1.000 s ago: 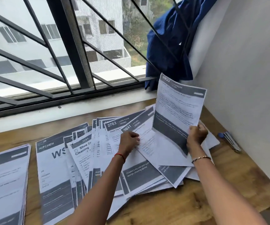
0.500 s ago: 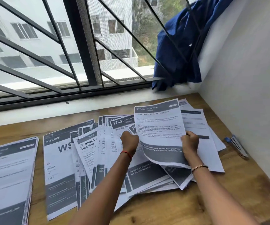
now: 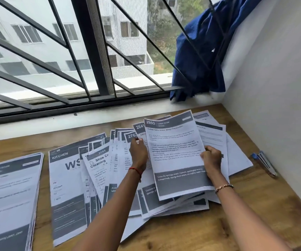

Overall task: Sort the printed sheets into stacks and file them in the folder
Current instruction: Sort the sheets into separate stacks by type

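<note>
Blurred print on overlapped sheets (image 3: 99,171)

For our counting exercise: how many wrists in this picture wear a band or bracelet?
2. A red thread band circles the left wrist, above the fanned printed sheets; a beaded bracelet circles the right wrist, beside sheet 2933. Neither is hidden.

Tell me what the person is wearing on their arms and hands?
Both forearms are bare, with no sleeves or gloves. The left hand has a thin red thread bracelet at its wrist. The right hand has a slim gold-coloured beaded bracelet at its wrist.
</note>
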